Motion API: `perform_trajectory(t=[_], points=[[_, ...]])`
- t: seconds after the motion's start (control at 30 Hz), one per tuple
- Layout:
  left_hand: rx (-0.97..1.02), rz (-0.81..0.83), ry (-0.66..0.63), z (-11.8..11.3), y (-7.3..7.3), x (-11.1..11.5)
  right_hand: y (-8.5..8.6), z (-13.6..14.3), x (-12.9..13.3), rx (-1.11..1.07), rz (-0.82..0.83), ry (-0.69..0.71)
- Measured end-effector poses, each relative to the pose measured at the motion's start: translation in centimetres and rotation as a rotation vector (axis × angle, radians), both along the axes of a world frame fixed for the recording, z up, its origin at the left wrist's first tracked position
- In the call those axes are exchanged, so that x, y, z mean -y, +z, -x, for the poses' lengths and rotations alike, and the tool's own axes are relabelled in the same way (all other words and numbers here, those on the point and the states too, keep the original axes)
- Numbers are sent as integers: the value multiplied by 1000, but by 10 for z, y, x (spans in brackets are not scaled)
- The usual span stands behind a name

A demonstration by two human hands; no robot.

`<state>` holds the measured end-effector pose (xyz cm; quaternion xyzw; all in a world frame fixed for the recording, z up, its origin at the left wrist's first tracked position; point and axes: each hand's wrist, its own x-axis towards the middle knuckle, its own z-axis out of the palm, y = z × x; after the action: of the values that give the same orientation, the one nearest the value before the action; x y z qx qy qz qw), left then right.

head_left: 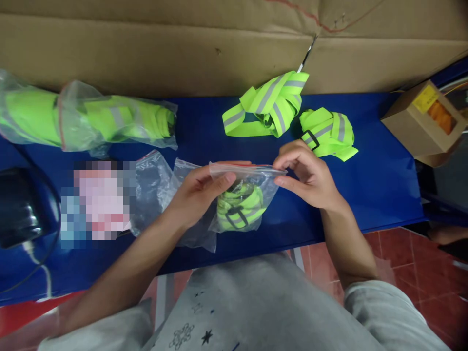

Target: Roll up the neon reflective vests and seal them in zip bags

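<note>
A clear zip-lock bag (268, 195) with a red line along its top hangs between my hands over the near part of the table. Inside it sits a folded neon-yellow reflective strap (252, 201) with a black buckle. My left hand (204, 190) grips the bag's top left, thumb in front and fingers behind. At the right end of the zip edge, my right hand (307, 173) pinches the bag between thumb and fingers. Beyond my right hand lie a bundled reflective strap (334, 129) with a buckle and a larger loose reflective strap (270, 105).
Empty clear bags (151, 185) lie left of my hands on the blue table (383, 195). Bagged neon rolls (120, 117) rest at the back left. A black device (22, 209) with cables stands far left, a small cardboard box (420, 122) far right. Large cardboard (164, 53) borders the back.
</note>
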<state>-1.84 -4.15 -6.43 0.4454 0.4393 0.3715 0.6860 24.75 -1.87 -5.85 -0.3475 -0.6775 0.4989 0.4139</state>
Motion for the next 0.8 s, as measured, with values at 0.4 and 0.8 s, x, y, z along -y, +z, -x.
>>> perform_trajectory(t=[0.4, 0.8], points=[[55, 91, 289, -10, -2, 3, -7, 9, -4, 54, 329, -117], [180, 111, 354, -7, -2, 4, -9, 14, -6, -25, 445, -142]])
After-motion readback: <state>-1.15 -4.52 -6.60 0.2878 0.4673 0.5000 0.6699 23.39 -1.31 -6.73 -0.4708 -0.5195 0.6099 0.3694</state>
